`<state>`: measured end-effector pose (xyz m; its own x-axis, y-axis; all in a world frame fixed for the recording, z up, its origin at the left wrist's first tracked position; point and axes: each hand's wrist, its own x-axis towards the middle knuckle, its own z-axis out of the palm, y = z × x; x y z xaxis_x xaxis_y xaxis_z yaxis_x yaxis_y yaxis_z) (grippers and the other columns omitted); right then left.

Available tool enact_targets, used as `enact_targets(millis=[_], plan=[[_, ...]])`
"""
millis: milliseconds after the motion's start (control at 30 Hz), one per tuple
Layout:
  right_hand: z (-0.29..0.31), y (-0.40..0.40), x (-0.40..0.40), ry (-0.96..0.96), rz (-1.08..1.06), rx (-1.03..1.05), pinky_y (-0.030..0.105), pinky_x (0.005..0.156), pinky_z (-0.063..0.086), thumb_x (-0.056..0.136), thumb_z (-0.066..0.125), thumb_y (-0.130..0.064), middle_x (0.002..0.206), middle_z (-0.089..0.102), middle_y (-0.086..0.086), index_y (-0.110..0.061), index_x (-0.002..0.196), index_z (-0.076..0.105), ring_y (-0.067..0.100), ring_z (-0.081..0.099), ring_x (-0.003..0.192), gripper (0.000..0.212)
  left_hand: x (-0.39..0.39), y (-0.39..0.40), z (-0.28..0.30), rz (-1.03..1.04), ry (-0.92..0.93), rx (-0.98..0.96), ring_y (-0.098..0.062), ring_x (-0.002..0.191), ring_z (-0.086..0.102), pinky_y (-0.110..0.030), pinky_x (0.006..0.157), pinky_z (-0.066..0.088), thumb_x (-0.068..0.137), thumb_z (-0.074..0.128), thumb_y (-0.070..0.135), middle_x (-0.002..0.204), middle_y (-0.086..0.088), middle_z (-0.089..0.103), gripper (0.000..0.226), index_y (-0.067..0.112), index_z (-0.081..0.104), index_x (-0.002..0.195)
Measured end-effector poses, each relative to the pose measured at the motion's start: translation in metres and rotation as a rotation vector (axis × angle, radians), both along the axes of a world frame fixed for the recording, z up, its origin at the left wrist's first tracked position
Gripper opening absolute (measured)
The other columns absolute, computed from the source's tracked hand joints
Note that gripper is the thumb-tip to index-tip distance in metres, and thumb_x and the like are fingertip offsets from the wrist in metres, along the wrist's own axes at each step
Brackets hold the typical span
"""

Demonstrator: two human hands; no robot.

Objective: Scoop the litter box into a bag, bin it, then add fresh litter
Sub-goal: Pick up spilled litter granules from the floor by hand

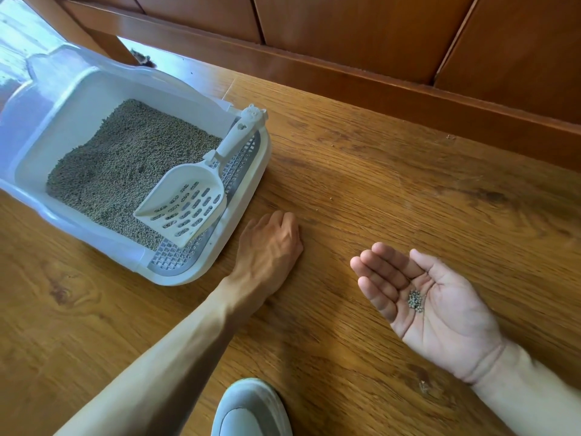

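While right hand [434,306] cups pellets [416,301] palm-up, left hand [270,243] curled on oak-grain floor [393,190] beside litter box [251,187].

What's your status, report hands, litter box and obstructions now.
Left hand knuckles-down on floor, fingers curled, empty. Right hand palm up, cupping stray pellets. Litter box filled, scoop resting inside. Nothing in the way.
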<state>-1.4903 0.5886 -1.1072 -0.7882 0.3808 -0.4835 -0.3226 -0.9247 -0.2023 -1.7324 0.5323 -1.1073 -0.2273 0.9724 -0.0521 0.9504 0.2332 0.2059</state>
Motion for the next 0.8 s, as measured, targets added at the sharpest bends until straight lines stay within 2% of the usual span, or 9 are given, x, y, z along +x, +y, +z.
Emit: enact_targets(millis=[100, 167, 233, 300, 333, 400, 533, 667, 800], plan=[[0.009, 0.000, -0.003, -0.115, -0.026, 0.092, 0.039, 0.115, 0.030, 0.106, 0.010, -0.033, 0.143, 0.047, 0.024, 0.005, 0.136, 0.047, 0.030, 0.032, 0.143, 0.061, 0.024, -0.007, 0.028, 0.068, -0.152, 0.160, -0.020, 0.069, 0.051, -0.040, 0.062, 0.049, 0.095, 0.043, 0.024, 0.081, -0.001, 0.054, 0.014, 0.013, 0.051, 0.089], [0.006, -0.003, -0.001, -0.141, -0.071, -0.017, 0.038, 0.090, 0.056, 0.102, 0.028, -0.030, 0.117, 0.067, 0.022, 0.003, 0.109, 0.070, 0.030, 0.062, 0.117, 0.054, 0.059, -0.014, 0.053, 0.022, -0.268, 0.280, -0.022, 0.069, 0.052, -0.041, 0.060, 0.047, 0.094, 0.046, 0.024, 0.079, -0.002, 0.056, 0.016, 0.013, 0.056, 0.087], [0.005, -0.003, -0.002, -0.188, -0.145, -0.022, 0.033, 0.075, 0.061, 0.098, 0.035, -0.033, 0.102, 0.074, 0.014, -0.006, 0.094, 0.077, 0.022, 0.072, 0.093, 0.051, 0.094, -0.020, 0.069, -0.086, -0.313, 0.284, -0.025, 0.070, 0.053, -0.042, 0.062, 0.045, 0.096, 0.050, 0.025, 0.078, -0.003, 0.058, 0.020, 0.012, 0.061, 0.087], [0.000, -0.006, -0.005, -0.151, -0.056, 0.048, 0.028, 0.098, 0.050, 0.105, 0.023, -0.035, 0.120, 0.068, 0.012, -0.006, 0.114, 0.070, 0.016, 0.063, 0.115, 0.056, 0.118, -0.023, 0.070, -0.183, -0.265, 0.283, -0.025, 0.073, 0.054, -0.039, 0.069, 0.045, 0.096, 0.057, 0.020, 0.080, -0.004, 0.058, 0.012, 0.012, 0.063, 0.091], [0.007, -0.009, -0.010, -0.180, -0.009, 0.090, 0.032, 0.113, 0.033, 0.106, 0.013, -0.038, 0.138, 0.055, 0.015, -0.001, 0.132, 0.055, 0.018, 0.044, 0.135, 0.061, 0.125, -0.024, 0.068, -0.205, -0.234, 0.295, -0.024, 0.074, 0.054, -0.038, 0.074, 0.046, 0.095, 0.060, 0.018, 0.081, -0.003, 0.058, 0.008, 0.012, 0.063, 0.092], [0.018, -0.005, -0.004, -0.144, -0.014, 0.173, 0.035, 0.120, 0.005, 0.104, -0.003, -0.041, 0.154, 0.030, 0.018, -0.001, 0.148, 0.027, 0.023, 0.012, 0.149, 0.067, 0.129, -0.023, 0.066, -0.212, -0.201, 0.340, -0.023, 0.074, 0.053, -0.037, 0.079, 0.045, 0.092, 0.064, 0.017, 0.079, -0.003, 0.057, 0.005, 0.013, 0.065, 0.091], [0.013, -0.008, -0.002, 0.016, 0.029, 0.048, 0.034, 0.119, 0.003, 0.102, -0.008, -0.042, 0.156, 0.028, 0.016, -0.003, 0.149, 0.028, 0.023, 0.009, 0.149, 0.070, 0.126, -0.026, 0.067, -0.247, -0.189, 0.413, -0.021, 0.072, 0.048, -0.033, 0.068, 0.034, 0.093, 0.063, 0.017, 0.078, 0.000, 0.056, 0.009, 0.015, 0.070, 0.097], [0.015, -0.008, -0.004, 0.031, 0.042, 0.001, 0.034, 0.121, 0.000, 0.102, -0.006, -0.041, 0.154, 0.033, 0.016, -0.002, 0.148, 0.031, 0.023, 0.015, 0.149, 0.070, 0.116, -0.030, 0.072, -0.191, -0.369, 0.548, -0.021, 0.067, 0.051, -0.037, 0.061, 0.041, 0.093, 0.068, 0.013, 0.075, -0.001, 0.061, 0.007, 0.010, 0.075, 0.093], [0.018, -0.006, -0.004, -0.043, -0.004, 0.038, 0.035, 0.122, 0.007, 0.104, -0.002, -0.039, 0.153, 0.035, 0.020, 0.001, 0.146, 0.033, 0.026, 0.016, 0.149, 0.068, 0.085, -0.043, 0.063, 0.098, -0.557, 0.601, 0.000, 0.062, 0.044, -0.017, 0.059, 0.037, 0.087, 0.075, 0.010, 0.073, 0.018, 0.049, 0.001, 0.009, 0.074, 0.087]])
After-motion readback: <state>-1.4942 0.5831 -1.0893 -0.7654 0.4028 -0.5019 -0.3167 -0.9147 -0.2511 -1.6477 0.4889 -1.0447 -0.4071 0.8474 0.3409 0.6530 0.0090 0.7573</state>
